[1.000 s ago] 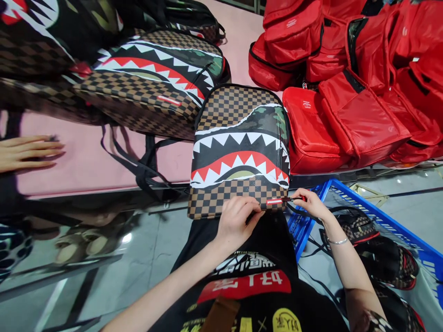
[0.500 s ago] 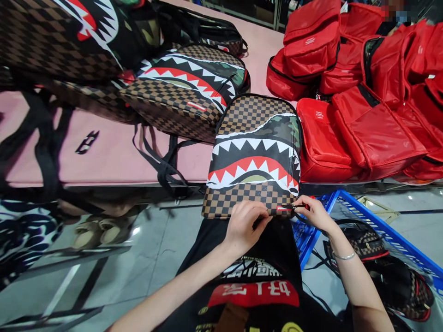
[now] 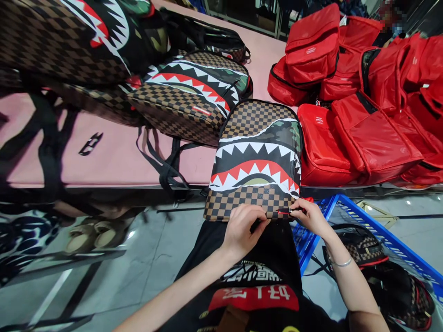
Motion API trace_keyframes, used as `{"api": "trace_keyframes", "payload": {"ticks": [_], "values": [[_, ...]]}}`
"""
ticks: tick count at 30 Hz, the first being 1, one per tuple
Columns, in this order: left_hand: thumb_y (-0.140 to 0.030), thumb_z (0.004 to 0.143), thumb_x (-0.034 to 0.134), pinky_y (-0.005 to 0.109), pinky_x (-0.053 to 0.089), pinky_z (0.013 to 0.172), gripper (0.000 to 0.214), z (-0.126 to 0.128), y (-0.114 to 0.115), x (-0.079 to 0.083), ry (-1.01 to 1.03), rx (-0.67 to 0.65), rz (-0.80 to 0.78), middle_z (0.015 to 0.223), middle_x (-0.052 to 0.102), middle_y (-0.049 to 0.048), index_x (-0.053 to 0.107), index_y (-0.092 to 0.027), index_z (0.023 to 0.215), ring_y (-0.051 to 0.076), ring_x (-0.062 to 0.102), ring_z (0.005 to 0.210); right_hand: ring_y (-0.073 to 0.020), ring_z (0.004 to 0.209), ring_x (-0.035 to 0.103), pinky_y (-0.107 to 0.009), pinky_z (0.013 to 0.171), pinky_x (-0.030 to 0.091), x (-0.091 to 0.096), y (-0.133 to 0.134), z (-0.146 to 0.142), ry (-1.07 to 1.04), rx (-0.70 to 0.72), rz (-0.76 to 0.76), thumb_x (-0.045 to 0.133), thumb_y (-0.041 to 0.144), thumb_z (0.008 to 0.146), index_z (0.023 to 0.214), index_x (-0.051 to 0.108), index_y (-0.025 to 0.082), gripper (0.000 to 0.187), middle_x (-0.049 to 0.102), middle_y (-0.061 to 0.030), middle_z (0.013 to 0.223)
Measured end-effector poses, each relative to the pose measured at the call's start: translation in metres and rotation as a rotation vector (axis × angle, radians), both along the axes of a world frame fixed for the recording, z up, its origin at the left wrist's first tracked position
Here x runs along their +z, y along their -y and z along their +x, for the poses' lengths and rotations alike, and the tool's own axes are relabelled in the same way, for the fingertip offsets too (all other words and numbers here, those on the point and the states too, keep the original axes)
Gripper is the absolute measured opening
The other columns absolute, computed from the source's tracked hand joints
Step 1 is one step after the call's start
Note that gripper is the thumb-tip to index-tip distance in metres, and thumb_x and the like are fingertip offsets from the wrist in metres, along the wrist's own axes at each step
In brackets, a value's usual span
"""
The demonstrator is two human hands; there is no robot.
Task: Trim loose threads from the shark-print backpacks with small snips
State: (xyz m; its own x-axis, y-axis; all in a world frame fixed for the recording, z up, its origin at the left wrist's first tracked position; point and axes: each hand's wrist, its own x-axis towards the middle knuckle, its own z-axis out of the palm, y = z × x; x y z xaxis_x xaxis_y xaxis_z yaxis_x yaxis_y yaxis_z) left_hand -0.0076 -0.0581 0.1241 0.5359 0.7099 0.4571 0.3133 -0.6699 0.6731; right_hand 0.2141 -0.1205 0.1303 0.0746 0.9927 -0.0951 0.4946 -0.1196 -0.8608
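Observation:
A brown-and-black checkered backpack with a shark-mouth print rests against the table's front edge, its base towards me. My left hand is closed, pinching the bottom edge of this backpack. In my right hand are small thread snips, with dark pointed tips and a bit of red showing behind the fingers. Their tips lie at the small red label near the backpack's lower right corner. The fingers partly hide the snips, so whether the blades touch thread is too small to tell.
More shark-print backpacks lie on the pink table to the left, straps hanging over its edge. Red bags are heaped on the right. A blue crate with backpacks stands on the floor at lower right. Shoes sit on a rack at left.
The view has shifted slightly. The snips now lie lower against the red label, while my left hand keeps its pinch on the backpack's bottom edge.

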Motion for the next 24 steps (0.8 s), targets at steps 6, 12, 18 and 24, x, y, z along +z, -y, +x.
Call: {"api": "trace_keyframes", "payload": {"ticks": [6,12,18,24], "values": [[-0.024,0.084,0.052,0.037,0.042,0.088,0.021,-0.024,-0.022,-0.005,-0.089,-0.020,0.158,0.108,0.063,0.0093,0.058,-0.020,0.104,0.021,0.056,0.102,-0.0106,0.048,0.039,-0.026,0.047,0.036,-0.045,0.015,0.012,-0.373,-0.440,0.169,0.050,0.051,0.079,0.094,0.048,0.023,0.032,0.046,0.0015,0.068],[-0.050,0.066,0.066,0.056,0.023,0.102,0.086,-0.053,-0.046,-0.024,-0.502,0.064,0.279,0.145,0.028,0.0192,0.031,-0.018,0.138,0.037,0.028,0.131,-0.0082,0.039,0.015,-0.023,0.036,0.018,-0.105,0.011,0.009,-0.517,-0.707,0.196,0.046,0.056,0.081,0.069,0.038,0.024,0.036,0.014,0.0086,0.052],[-0.013,0.074,0.047,0.048,0.017,0.109,0.065,-0.065,-0.049,-0.053,-0.497,0.104,0.399,0.141,0.039,0.0079,0.036,-0.027,0.136,0.026,0.038,0.128,-0.0139,0.046,0.040,-0.027,0.040,0.032,-0.081,-0.017,0.002,-0.201,-0.590,0.285,0.037,0.057,0.084,0.093,0.050,0.025,0.036,0.043,0.0006,0.063],[-0.009,0.081,0.035,0.046,0.016,0.110,0.061,-0.079,-0.049,-0.073,-0.405,0.121,0.493,0.131,0.052,0.0053,0.030,-0.030,0.139,0.021,0.049,0.120,-0.0192,0.090,0.054,-0.034,0.083,0.044,-0.023,-0.086,0.029,0.012,-0.572,0.383,0.045,0.042,0.082,0.097,0.048,0.021,0.025,0.056,-0.0077,0.096]]}}
